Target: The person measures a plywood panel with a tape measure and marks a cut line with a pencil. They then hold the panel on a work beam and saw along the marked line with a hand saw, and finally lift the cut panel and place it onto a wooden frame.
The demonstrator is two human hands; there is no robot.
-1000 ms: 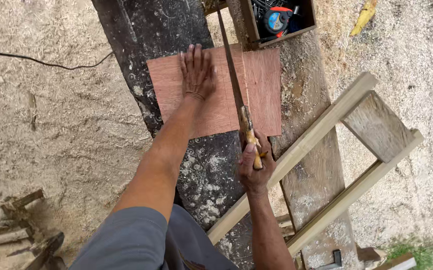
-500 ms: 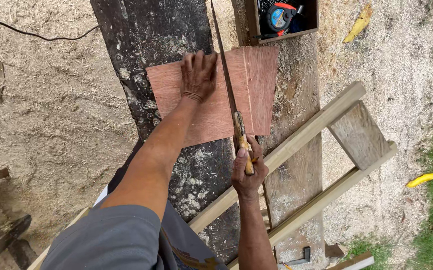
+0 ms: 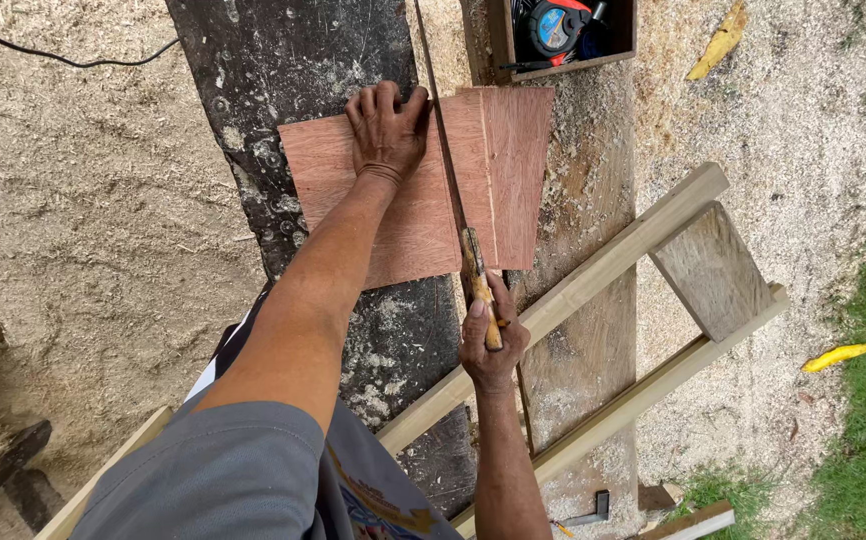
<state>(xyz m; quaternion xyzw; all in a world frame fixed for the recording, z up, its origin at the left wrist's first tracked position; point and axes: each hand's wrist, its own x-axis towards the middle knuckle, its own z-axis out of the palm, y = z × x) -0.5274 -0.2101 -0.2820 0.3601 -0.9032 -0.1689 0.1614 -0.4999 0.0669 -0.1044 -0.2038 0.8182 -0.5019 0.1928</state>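
- Fingers of the right hand point(image 3: 491, 345) wrapped tight round the wooden handle of a handsaw point(image 3: 450, 175), thumb laid along the top of the grip; fingers of the left hand point(image 3: 387, 128) spread and pressed flat on the reddish plywood sheet point(image 3: 513, 170), tips curled over its far edge, holding nothing, only bearing down
- Long axis of the saw running almost straight away from the body, tilted a little to the left at the far end; handle at the near end, thin blade seen edge-on and passing beyond the far edge of the sheet
- Blade set in the sheet, splitting it into a wide left part and a narrower right strip; cut line parallel with the sheet's right edge
- Left hand just beside the blade on its left, thumb side very near the steel but apart from it; right hand at the near edge of the sheet, off the sheet itself
- Right hand the nearer one to the body; left arm stretched farther out across the sheet
- Sheet lying flat on a dark weathered plank point(image 3: 283, 60), beside a paler plank point(image 3: 583, 340) dusted with sawdust, right part of the sheet reaching over that one
- Pale timber frame point(image 3: 613, 265) slanting under the right forearm; open wooden box point(image 3: 501, 40) with a tape measure point(image 3: 556, 25) beyond the sheet; black cable point(image 3: 53, 55) on the sawdust-strewn ground at far left
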